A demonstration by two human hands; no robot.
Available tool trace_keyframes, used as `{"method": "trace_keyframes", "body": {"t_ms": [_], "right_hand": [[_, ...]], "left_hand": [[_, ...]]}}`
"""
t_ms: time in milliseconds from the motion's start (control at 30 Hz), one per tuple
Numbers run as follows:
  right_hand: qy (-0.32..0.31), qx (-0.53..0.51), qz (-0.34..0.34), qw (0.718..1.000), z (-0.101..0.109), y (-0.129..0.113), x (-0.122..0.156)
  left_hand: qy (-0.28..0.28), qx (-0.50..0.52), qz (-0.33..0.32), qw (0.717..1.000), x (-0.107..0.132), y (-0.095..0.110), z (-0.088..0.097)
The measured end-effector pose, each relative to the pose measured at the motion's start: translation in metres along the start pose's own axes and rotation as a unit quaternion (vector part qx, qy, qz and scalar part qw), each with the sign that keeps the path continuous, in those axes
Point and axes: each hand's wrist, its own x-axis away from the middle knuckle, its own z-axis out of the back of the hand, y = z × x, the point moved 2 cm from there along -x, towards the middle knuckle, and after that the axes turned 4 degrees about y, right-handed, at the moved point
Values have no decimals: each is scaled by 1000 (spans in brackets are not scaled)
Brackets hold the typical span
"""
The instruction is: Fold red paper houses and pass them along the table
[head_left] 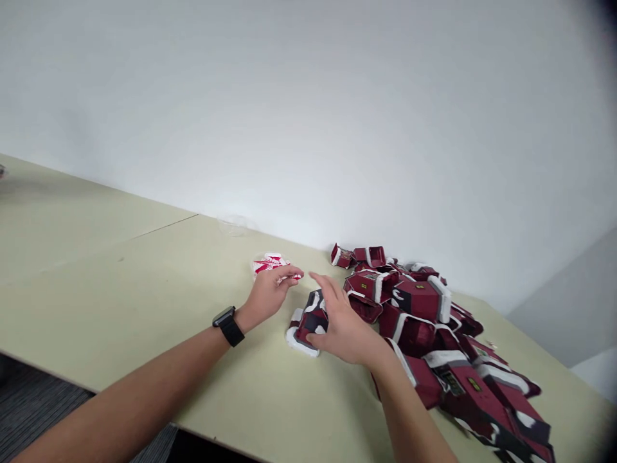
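Note:
A maroon box-like piece with white trim and dark grey patches [308, 325] rests on the table in front of me. My right hand [342, 321] reaches over its right side, fingers spread and curved, with the thumb at its near face. The hand hides part of the piece. Just beyond it, my left hand [272, 292] has thumb and forefinger pinched on a small red-and-white piece [297, 277]. Behind that hand lies a small heap of flat red-and-white pieces [268, 260], partly covered by my fingers.
Several similar maroon pieces with white trim [419, 334] are heaped on the right of the pale table [159, 283]. Crumpled clear plastic [234, 225] lies near the white wall [289, 116]. A table seam [166, 226] runs at the left.

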Motion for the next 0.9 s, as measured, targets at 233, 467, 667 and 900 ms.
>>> {"method": "trace_keyframes", "body": {"t_ms": [233,467,667,900], "right_hand": [[74,-401,-135,903,-17,36,-5],[4,-642,-133,755,-24,36,-4],[-35,-686,-101,719,-30,37,-5],[-43,-714,-100,692,-31,37,-7]], "left_hand": [[23,50,-51,997,1,16,-4],[-54,57,-97,992,6,34,-3],[-79,88,-42,992,4,45,2],[-122,43,-109,986,3,45,4]]}}
